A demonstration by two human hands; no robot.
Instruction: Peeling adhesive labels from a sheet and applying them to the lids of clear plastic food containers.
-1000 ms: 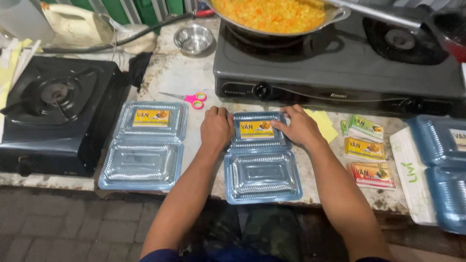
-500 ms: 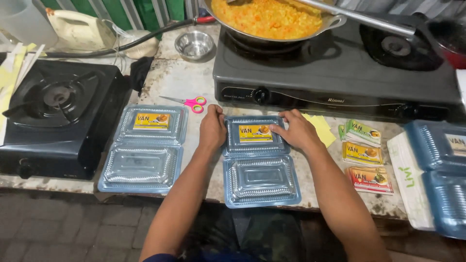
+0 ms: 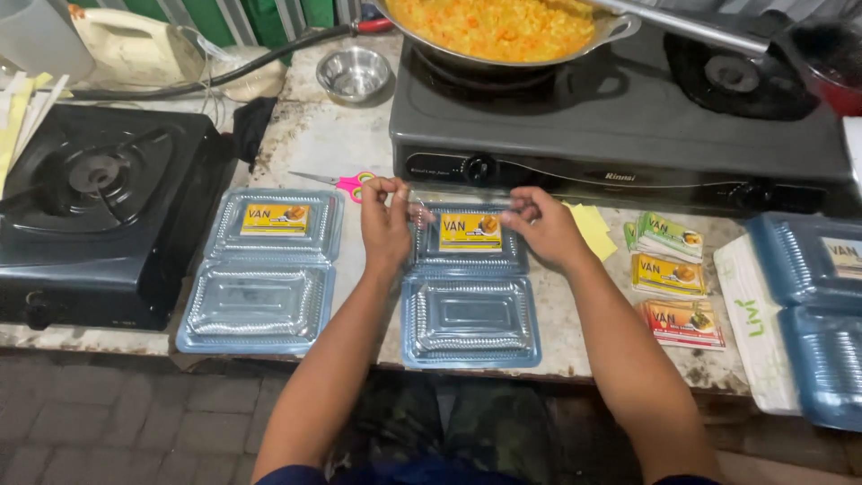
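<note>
Two hands, left [image 3: 386, 224] and right [image 3: 539, 224], pinching shut on a thin clear strip [image 3: 462, 199] stretched over the open tray [image 3: 469, 283] on the desk [image 3: 314, 144]; likely light, limp, clingy, best gripped at its ends.

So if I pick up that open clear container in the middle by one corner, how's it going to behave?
The open clear container looks like thin moulded plastic, so it would probably flex and twist. It is empty, so likely very light and easy to slide. Its labelled lid lies hinged flat, so it may flop or swing when lifted.
</note>
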